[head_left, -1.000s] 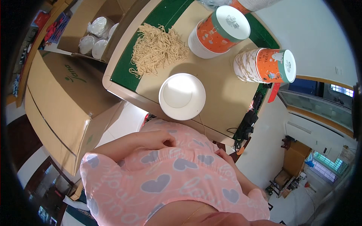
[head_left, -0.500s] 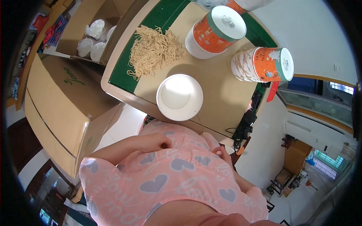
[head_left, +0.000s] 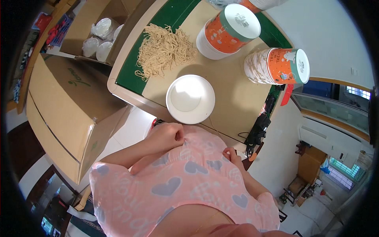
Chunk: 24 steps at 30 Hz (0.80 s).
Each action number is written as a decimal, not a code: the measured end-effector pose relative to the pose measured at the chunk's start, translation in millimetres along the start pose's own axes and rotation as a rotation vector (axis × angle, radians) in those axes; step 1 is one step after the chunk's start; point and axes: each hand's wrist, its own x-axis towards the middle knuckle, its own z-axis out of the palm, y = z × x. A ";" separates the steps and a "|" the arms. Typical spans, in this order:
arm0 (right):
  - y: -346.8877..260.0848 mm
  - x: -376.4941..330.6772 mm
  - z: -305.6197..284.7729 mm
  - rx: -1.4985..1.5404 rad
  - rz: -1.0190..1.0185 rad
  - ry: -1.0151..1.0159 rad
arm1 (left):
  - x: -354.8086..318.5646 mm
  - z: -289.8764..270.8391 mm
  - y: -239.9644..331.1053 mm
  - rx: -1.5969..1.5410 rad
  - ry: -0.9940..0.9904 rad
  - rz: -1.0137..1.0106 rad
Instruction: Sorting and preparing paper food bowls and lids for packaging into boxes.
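Note:
Above my lap, my left hand (head_left: pixel 169 135) is closed, with thumb and fingers pinching the front of the pink dress (head_left: pixel 196 167) printed with grey hearts. My right hand (head_left: pixel 233 155) sits lower and to the right, its fingers closed on a fold of the same cloth. Just beyond them a white paper bowl (head_left: pixel 190 98) stands upright at the table's near edge, its inside bare. Behind it to the left lies a loose heap of tan yarn-like strands (head_left: pixel 166 51). Neither hand touches the bowl or the strands.
Two stacks of orange and green printed paper cups stand farther back: an upside-down stack (head_left: pixel 227 33) and a stack on its side (head_left: pixel 276 66). Black cables (head_left: pixel 256 132) hang at the table's right edge. Cardboard boxes (head_left: pixel 75 87) stand left, one holding wrapped white cups (head_left: pixel 103 29).
My left hand has risen toward the table and moved slightly right, drawing the dress cloth with it. My right hand has shifted slightly up. The objects on the table keep their places.

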 end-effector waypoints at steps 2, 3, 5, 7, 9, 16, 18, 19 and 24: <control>13.9 7.7 -1.7 -0.080 -0.185 0.073 | 0.0 6.3 -6.4 0.028 -0.112 -0.035; 26.6 13.3 -7.2 -0.024 -0.157 0.009 | 0.9 5.3 -6.7 0.031 -0.115 -0.034; 23.9 15.9 -22.3 -0.200 -0.221 -0.054 | 2.0 4.0 -6.0 -0.006 -0.076 -0.224; 2.3 18.9 -46.1 -0.381 -0.143 0.079 | 4.7 4.4 -5.0 -0.109 -0.064 -0.127; 0.4 38.0 -56.2 -0.192 -0.242 0.166 | 10.3 7.0 0.8 -0.219 -0.054 -0.029; -64.9 60.0 -36.0 0.290 -0.389 0.027 | 61.2 52.2 62.9 -0.266 -1.078 0.522; -65.9 65.3 -29.9 0.340 -0.333 0.016 | 56.8 42.0 66.8 -0.264 -1.090 0.448; -60.1 75.3 -22.7 0.430 -0.342 0.047 | 54.2 37.6 68.6 -0.257 -1.065 0.410; -55.5 117.8 11.3 0.739 -0.235 0.029 | 68.9 29.3 36.6 -0.182 -0.388 0.197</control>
